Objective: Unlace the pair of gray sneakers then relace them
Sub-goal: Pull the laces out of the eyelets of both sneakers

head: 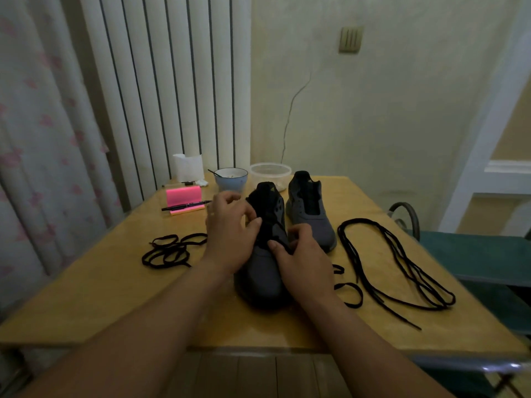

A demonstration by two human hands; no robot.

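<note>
Left hand (232, 225): fingers curled in against the left edge of the near sneaker (263, 280), gripping its upper beside the tongue.
Right hand (301, 254): fingers bent, thumb pressed down, pinching the same sneaker at its lowest eyelets. I cannot tell whether a lace tip sits between the fingertips.
Step in hand: probably the start of relacing. The far sneaker (311, 214), just behind and right of the near sneaker, shows no lace. A short lace end (349, 294) curls out on the near sneaker's right.
Next move: a steady flap and a straight lace tip, fed through the bottom eyelet.
Loose laces: bundled lace (169, 251) left of the near sneaker, long looped lace (396, 268) well to its right.
Surface (373, 202): yellowish wood. Behind the near sneaker stand a blue bowl (231, 179) and a clear tub (270, 173); a pink stand (184, 196) with a pen (186, 206) sits back-left.
Room: flowered curtain (43, 139) and white ribbed radiator (172, 81) beyond, cracked cream wall (373, 110), green chair (488, 254) to the right.
</note>
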